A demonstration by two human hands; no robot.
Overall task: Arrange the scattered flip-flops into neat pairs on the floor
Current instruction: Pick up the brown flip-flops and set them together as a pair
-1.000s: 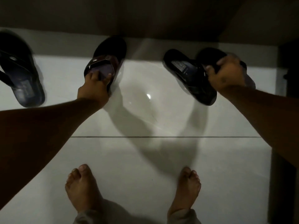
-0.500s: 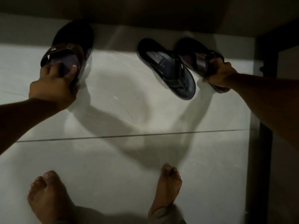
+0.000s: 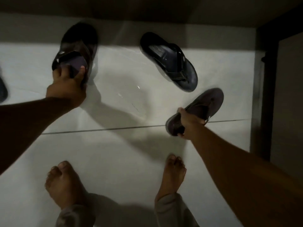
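The left hand (image 3: 68,86) is closed on the toe end of a brown-strapped flip-flop (image 3: 77,48), fingers curled over the front edge with the thumb pressing on the purple-tinted footbed; the sandal points away from the person, its heel reaching into the shadowed strip along the wall. The right hand (image 3: 190,123) grips the heel half of a second brown flip-flop (image 3: 205,106), thumb on top and fingers wrapped beneath, holding it tilted with the toe end pointing up and to the right (whether any part of it touches the tile cannot be told). Just beyond that toe, lying flat on the white tiled floor (image 3: 131,161), is a black flip-flop (image 3: 170,61), angled diagonally with its heel toward the wall. At the far left edge, a sliver of another dark flip-flop (image 3: 3,90) shows, mostly cut off. Two bare feet stand on the near tile, the left foot (image 3: 64,182) and right foot (image 3: 172,172), with a dark grout line (image 3: 98,129) running between them and the sandals.
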